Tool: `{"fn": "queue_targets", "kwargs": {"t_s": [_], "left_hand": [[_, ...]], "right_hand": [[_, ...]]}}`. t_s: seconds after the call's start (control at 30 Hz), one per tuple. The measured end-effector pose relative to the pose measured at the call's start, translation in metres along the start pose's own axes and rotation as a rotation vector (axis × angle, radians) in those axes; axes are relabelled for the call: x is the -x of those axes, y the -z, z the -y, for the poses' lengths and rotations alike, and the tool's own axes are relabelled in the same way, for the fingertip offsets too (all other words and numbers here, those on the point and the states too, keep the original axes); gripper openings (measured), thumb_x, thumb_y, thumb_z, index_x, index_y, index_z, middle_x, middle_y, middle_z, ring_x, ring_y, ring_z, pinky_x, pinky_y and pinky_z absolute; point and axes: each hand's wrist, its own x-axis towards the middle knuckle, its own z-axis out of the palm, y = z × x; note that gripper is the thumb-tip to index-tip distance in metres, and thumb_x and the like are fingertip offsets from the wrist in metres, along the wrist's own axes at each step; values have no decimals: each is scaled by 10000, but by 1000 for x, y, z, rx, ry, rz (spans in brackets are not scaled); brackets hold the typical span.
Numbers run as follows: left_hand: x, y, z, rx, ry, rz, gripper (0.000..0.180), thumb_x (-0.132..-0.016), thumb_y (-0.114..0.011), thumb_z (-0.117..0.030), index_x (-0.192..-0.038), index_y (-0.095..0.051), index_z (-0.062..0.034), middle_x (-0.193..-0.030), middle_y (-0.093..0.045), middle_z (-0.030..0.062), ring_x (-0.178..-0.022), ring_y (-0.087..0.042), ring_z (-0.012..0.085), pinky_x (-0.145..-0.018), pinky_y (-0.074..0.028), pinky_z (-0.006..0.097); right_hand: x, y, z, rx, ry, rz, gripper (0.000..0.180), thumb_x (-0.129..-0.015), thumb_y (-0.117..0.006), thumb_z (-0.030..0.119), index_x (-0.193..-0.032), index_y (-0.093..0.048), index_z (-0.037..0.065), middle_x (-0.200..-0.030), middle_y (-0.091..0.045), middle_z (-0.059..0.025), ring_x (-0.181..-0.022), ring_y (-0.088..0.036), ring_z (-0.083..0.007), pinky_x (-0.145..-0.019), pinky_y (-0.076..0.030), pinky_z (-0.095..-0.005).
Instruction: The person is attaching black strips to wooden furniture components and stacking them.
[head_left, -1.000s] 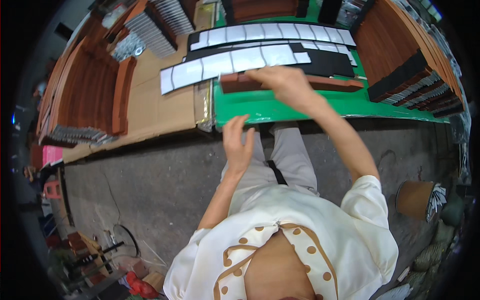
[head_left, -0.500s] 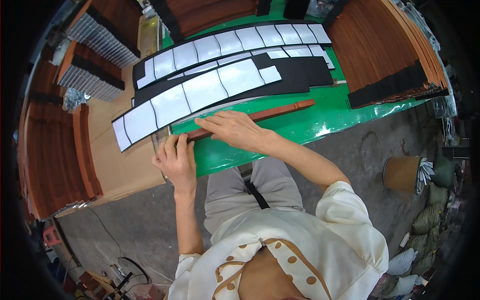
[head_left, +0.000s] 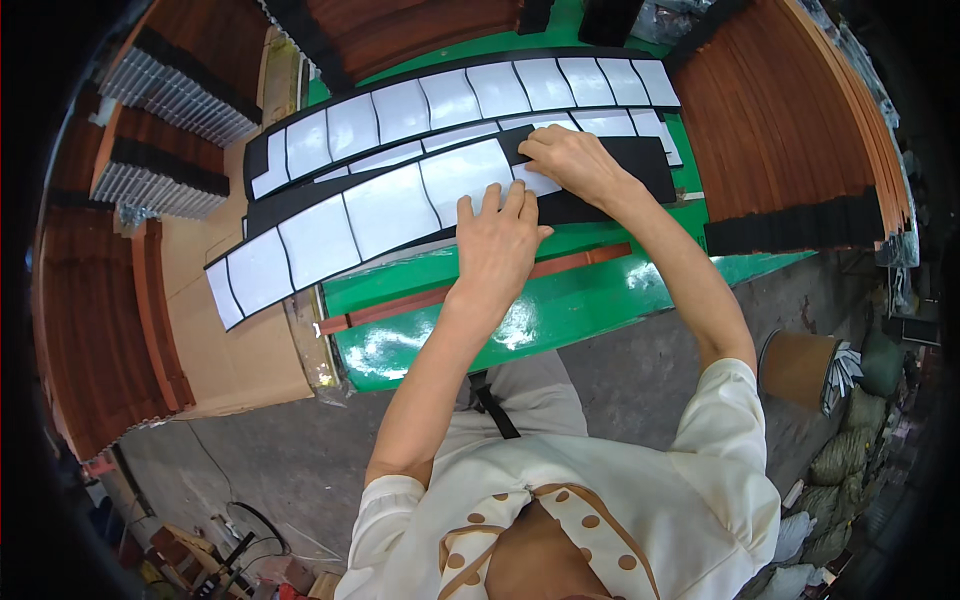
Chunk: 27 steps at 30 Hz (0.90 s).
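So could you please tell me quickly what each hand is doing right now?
Left hand: open, flat on the near strip of white panels.
Right hand: fingers curled, pressing on the same strip's end; a grip cannot be told.

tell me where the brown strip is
In the head view the brown strip lies on the green table, just below the left hand.

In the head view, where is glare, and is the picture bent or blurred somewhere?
In the head view, bright glare patches lie on the glossy green table top, near its front edge below the left hand. The fisheye bends the long strips of white panels into arcs, and the corners go black. The right hand and the panels look sharp; the things at the rim look squeezed and dim.
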Motion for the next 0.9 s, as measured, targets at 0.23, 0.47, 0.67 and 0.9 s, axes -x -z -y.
{"fn": "queue_targets", "kwargs": {"t_s": [0.23, 0.47, 0.67, 0.9], "left_hand": [[-12, -7, -4, 72, 37, 137, 462, -755, -676, -302, -1069, -619, 32, -1142, -597, 101, -982, -564, 242, -767, -463, 361], [-10, -4, -7, 70, 30, 130, 474, -744, -678, -299, -1055, -614, 53, -1157, -591, 120, -950, -574, 268, -764, -486, 379], [-13, -1, -4, 137, 24, 115, 437, -780, -664, -251, -1137, -583, -11, -1111, -609, 130, -949, -581, 285, -776, -475, 378], [-14, 12, -5, 282, 7, -72, 382, -804, -639, -137, -1167, -563, -44, -1030, -606, 130, -917, -562, 313, -799, -408, 408]], "right_hand": [[-1, -15, -21, 161, 253, -21, 73, -685, -604, 73, -725, -548, 48, -726, -567, -58, -728, -605, -224, -564, -525, -320], [-5, -7, -31, -432, -359, -42, 148, -824, -562, 72, -945, -625, 13, -895, -667, -84, -795, -640, -148, -687, -518, -264], [31, 37, -38, -1455, -871, -257, 202, -972, -399, 164, -978, -508, -5, -978, -628, -154, -908, -645, -222, -769, -561, -332], [115, 72, 10, -1475, -894, -220, 203, -934, -506, 109, -1076, -556, -28, -916, -631, -100, -817, -635, -172, -764, -552, -315]]}}
